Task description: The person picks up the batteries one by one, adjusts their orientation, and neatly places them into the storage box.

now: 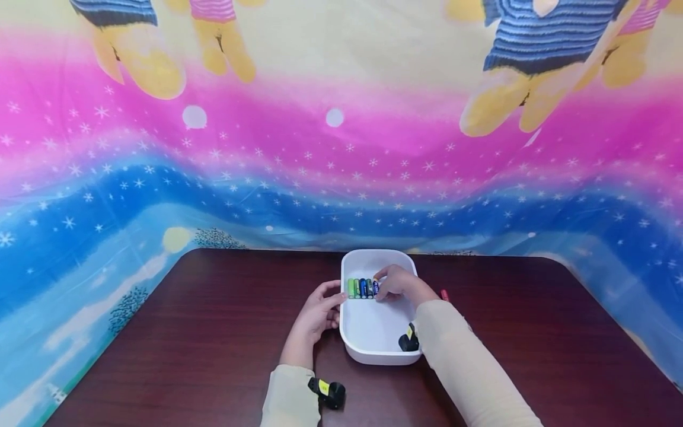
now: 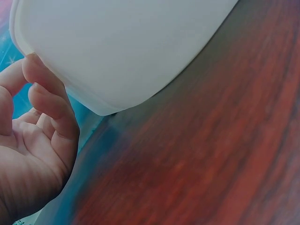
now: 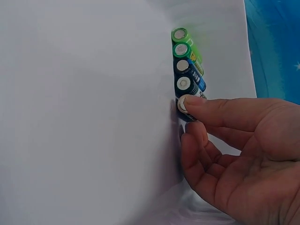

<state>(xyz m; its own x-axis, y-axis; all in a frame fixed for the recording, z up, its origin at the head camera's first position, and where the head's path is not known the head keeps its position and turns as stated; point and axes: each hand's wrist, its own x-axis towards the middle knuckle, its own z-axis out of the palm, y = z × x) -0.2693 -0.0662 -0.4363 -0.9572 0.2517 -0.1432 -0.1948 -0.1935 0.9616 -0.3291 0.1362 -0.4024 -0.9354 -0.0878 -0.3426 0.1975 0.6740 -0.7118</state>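
A white plastic tray (image 1: 373,332) stands on the table, with several AA-type batteries (image 1: 357,288) lined up side by side inside it, green ones at the left and dark blue ones toward the right. At the right end of that row, my right hand (image 1: 399,283) pinches a dark blue battery (image 3: 183,104) between thumb and fingers, close against its neighbour. My left hand (image 1: 320,308) holds the tray's left side, fingertips at the rim. In the left wrist view, curled fingers (image 2: 49,101) meet the tray's edge.
The dark red-brown wooden table (image 1: 213,344) reaches back to a colourful printed cloth (image 1: 320,178). Just right of the tray lies a small red object (image 1: 445,295), partly behind the right sleeve. Black wrist cameras (image 1: 329,392) sit on both wrists, the right one over the tray.
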